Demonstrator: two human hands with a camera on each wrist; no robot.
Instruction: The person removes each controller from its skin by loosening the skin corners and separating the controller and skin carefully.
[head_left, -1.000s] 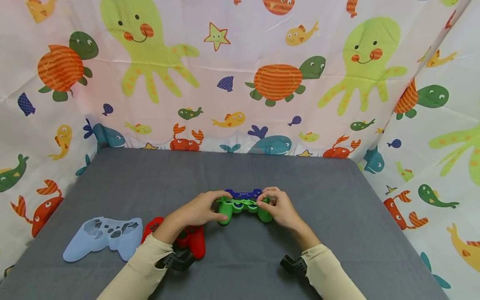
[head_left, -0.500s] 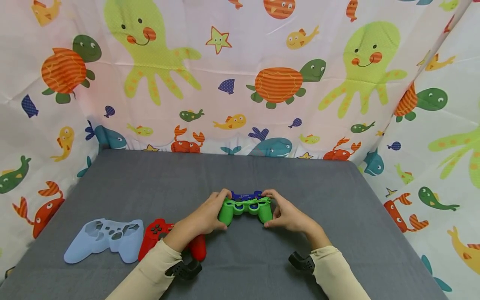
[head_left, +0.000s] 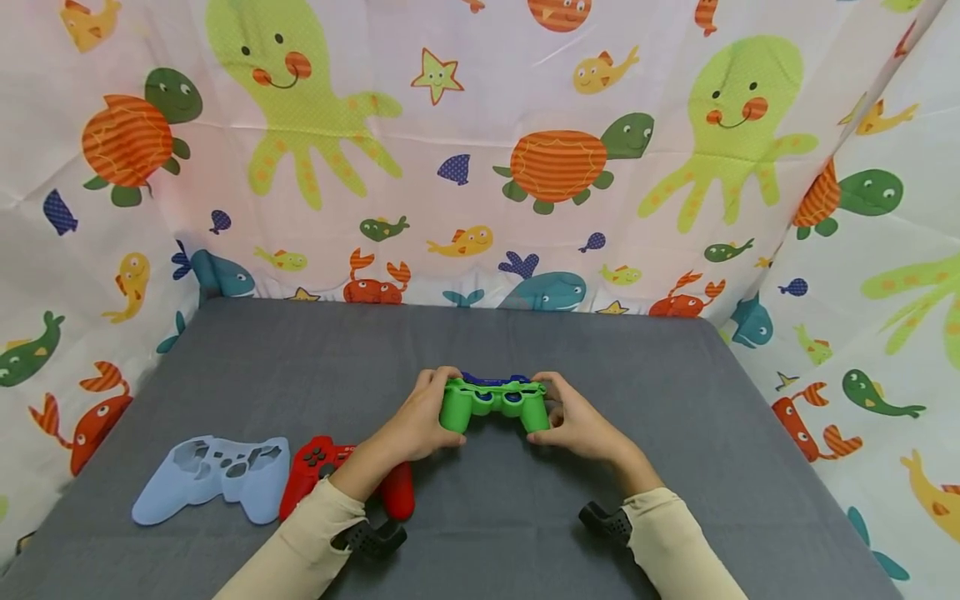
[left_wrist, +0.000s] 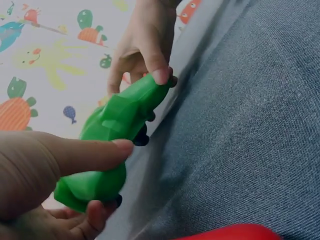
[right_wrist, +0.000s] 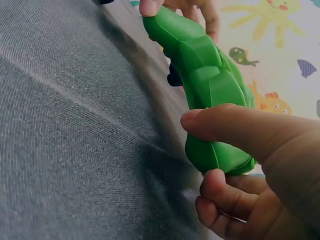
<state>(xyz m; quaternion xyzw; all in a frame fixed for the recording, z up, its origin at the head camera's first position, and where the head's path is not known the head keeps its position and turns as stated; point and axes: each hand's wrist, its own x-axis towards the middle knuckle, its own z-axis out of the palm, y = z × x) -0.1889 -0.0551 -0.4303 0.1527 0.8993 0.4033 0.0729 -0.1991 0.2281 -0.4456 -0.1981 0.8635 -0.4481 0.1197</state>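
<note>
A blue game controller (head_left: 480,381) sits in a green silicone cover (head_left: 459,407), between both hands over the middle of the table. Its blue back edge shows above the green; the grips hang toward me. My left hand (head_left: 420,421) holds the left grip, thumb (left_wrist: 95,154) across the cover and other fingers curled around the far side. The right hand (head_left: 581,423) grips the other end likewise, its thumb (right_wrist: 225,122) pressed on the green cover (right_wrist: 212,82). In both wrist views the green side hides most of the controller.
Left of the hands, a light blue empty silicone cover (head_left: 258,492) lies flat on the grey table cloth (head_left: 360,342). Beside it, a red controller (head_left: 307,471) is partly hidden under my left forearm. A curtain (head_left: 480,183) printed with sea animals stands behind and at the sides.
Both hands have moved from the cover's upper edge to wrap around its two grips. The controller has tilted, so its face with the lettering is now hidden.
</note>
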